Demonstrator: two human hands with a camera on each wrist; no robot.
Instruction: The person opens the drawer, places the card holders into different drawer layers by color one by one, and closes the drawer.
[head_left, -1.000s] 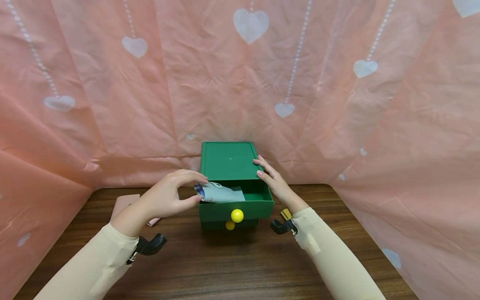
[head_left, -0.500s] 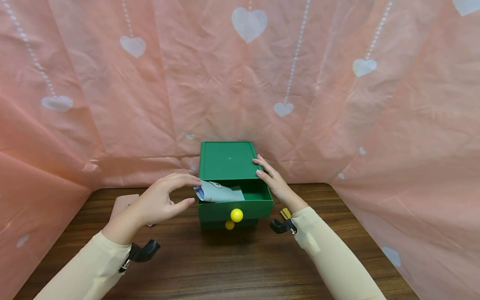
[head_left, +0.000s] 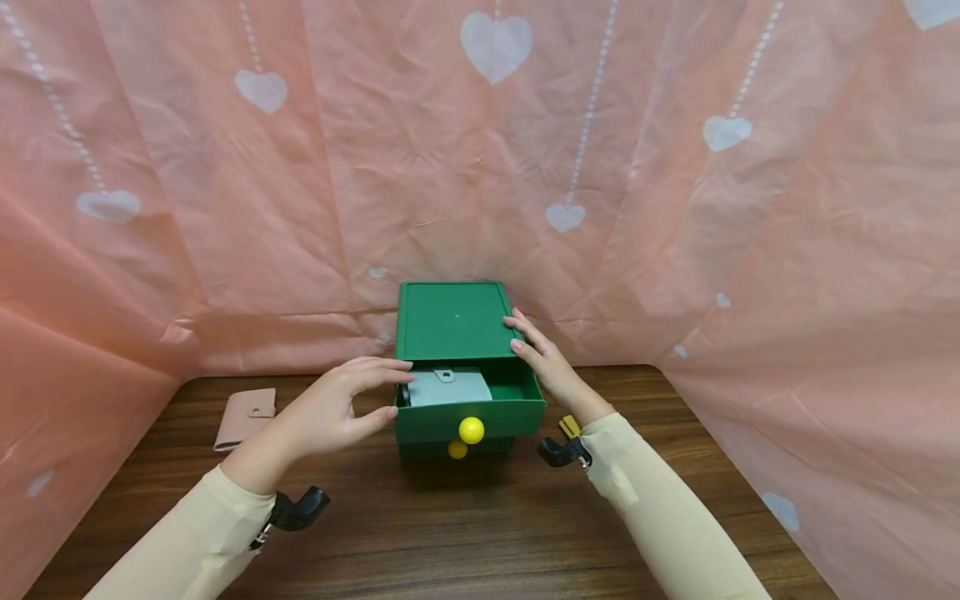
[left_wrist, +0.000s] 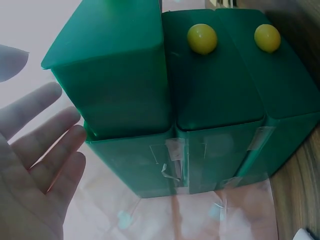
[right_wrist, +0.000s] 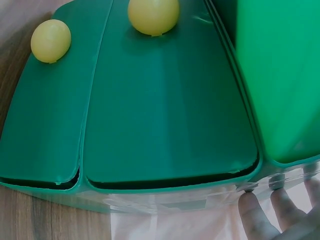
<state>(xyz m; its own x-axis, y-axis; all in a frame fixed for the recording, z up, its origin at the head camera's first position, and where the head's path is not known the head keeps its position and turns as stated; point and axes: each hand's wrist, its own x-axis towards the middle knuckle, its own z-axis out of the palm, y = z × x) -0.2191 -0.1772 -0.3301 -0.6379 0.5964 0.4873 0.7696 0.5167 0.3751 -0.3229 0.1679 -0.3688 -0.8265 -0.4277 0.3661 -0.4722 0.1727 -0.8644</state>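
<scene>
A small green drawer cabinet stands at the back of the table, its top drawer pulled out. Inside that drawer, toward its left, lies a light blue wallet with a snap strap. My left hand is at the drawer's left rim, fingers loosely extended and thumb apart, holding nothing; in the left wrist view its fingers are spread beside the drawer wall. My right hand rests on the cabinet's right side, fingertips on the top edge. In the right wrist view its fingers touch the side wall.
A pink wallet with a snap strap lies on the wooden table at the left. Beyond my right wrist is a partly hidden yellow object. Yellow knobs stick out from the drawer fronts. Pink cloth hangs behind.
The light blue wallet, earlier raised and tilted at the drawer's left, now lies lower and flatter inside. My left hand let go, drew back left, then returned to the rim. The right hand stayed put.
</scene>
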